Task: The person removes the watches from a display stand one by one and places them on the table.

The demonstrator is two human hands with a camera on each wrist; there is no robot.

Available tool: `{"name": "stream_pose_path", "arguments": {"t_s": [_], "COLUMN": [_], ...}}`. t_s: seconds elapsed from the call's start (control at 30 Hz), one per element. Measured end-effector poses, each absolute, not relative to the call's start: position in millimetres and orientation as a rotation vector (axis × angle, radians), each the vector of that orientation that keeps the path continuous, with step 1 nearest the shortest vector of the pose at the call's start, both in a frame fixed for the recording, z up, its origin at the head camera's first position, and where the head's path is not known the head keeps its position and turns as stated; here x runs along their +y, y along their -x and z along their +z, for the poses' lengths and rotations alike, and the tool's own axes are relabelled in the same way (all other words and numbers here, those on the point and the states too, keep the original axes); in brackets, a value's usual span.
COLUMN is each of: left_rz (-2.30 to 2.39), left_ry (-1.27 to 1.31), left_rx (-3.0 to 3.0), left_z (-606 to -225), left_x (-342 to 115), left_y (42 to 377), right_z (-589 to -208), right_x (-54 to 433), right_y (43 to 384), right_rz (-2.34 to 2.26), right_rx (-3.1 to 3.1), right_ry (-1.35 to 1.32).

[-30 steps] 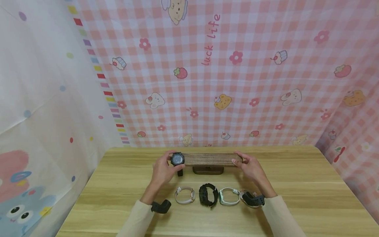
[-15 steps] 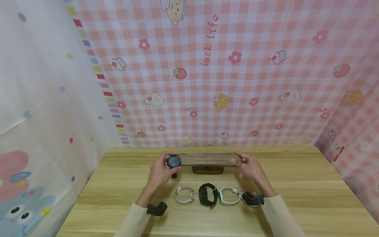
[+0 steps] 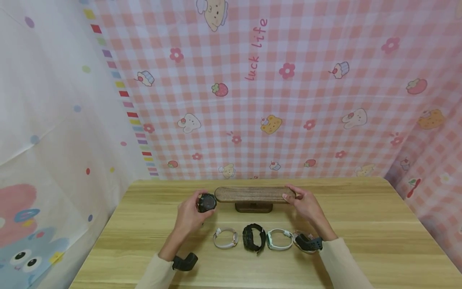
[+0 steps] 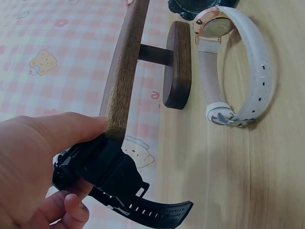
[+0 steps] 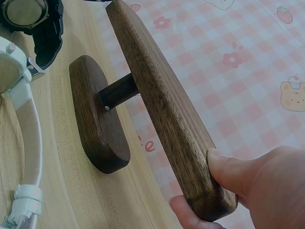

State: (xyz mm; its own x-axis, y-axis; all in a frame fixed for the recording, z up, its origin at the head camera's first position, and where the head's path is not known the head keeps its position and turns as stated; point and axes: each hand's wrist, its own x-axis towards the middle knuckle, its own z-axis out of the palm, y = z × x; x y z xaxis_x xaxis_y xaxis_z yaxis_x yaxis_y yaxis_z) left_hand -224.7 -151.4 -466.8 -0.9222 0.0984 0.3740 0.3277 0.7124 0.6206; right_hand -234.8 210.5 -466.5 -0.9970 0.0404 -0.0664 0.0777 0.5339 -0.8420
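My left hand [image 3: 189, 214] pinches a black watch [image 3: 207, 203] between thumb and fingers, just off the left end of a dark wooden watch stand [image 3: 252, 194]. In the left wrist view the watch's unbuckled black strap [image 4: 164, 215] hangs down, and the thumb overlaps the bar's end. The stand is a T shape, its horizontal bar on a short post above an oval base [image 5: 97, 119]. At the bar's other end, my right hand [image 3: 306, 204] grips it, thumb on the near face and fingers behind and under.
In front of the stand several watches lie in a row: one with a pale strap and rose-gold case [image 3: 235, 238], a chunky black one [image 3: 248, 237], a white one [image 3: 280, 248], and another partly hidden by the right wrist camera [image 3: 306, 243]. A checked cloth [image 3: 231, 108] hangs behind the table.
The black watch has slid left along the bar and off its left end in my left hand, which also came slightly nearer. My right hand has kept its grip on the stand.
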Motion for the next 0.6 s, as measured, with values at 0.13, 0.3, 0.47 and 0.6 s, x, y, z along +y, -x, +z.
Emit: {"name": "stream_pose_path", "arguments": {"t_s": [0.13, 0.3, 0.47, 0.6], "left_rz": [-0.991, -0.988, -0.963, -0.905], "left_ry": [0.356, 0.349, 0.355, 0.359], "left_rx": [-2.599, -2.612, -2.632, -2.66], "left_z": [-467.0, -467.2, -467.6, -469.0], "left_x": [-154.0, -156.9, -160.4, -163.8], "left_y": [221.1, 214.3, 205.1, 199.0], "right_z": [-466.7, -466.8, -467.3, -467.4], "right_x": [210.7, 211.3, 211.3, 211.5], "right_y": [234.9, 235.2, 235.5, 235.4], "right_rz": [-1.506, -1.501, -1.499, -1.503], "right_rx": [2.7, 2.703, 2.72, 2.727], "right_ry": [-0.104, -0.1, -0.092, -0.083]}}
